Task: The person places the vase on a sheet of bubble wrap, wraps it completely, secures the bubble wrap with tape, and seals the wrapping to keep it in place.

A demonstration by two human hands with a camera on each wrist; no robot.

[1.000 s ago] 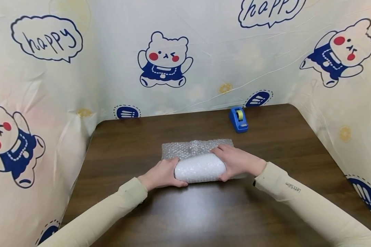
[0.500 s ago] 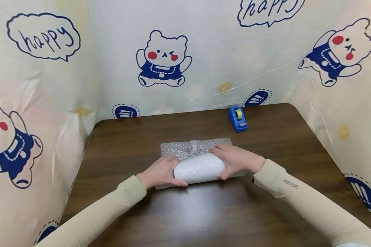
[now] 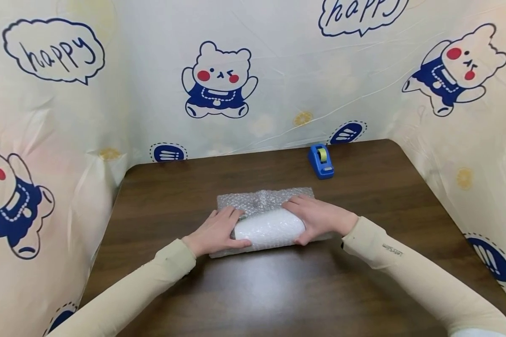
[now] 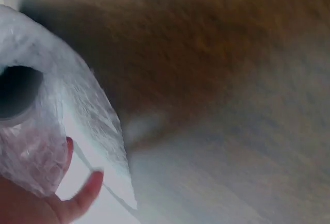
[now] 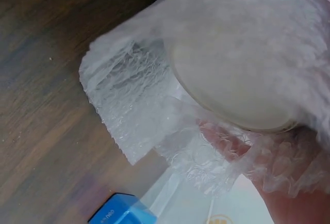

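A white cylinder [image 3: 270,228], wrapped in clear bubble wrap [image 3: 261,199], lies on its side across the middle of the table. My left hand [image 3: 212,231] grips its left end, thumb on the near side and fingers over the far side. At the right end, my right hand [image 3: 320,217] holds the roll the same way. A flat flap of wrap spreads behind it, and wrap edges show beneath both hands. In the left wrist view the cylinder's end is a dark round opening [image 4: 19,92]. The right wrist view shows a pale round end [image 5: 232,90] behind loose wrap.
A blue tape dispenser [image 3: 321,162] with a yellowish roll stands near the back edge of the brown wooden table [image 3: 173,182]. Patterned cloth [image 3: 278,84] hangs around the table's back and sides.
My left fingers have shifted from the cylinder's end onto its upper far side, and a wrap edge now shows below that hand. My right hand keeps its hold. The head view has shifted slightly.
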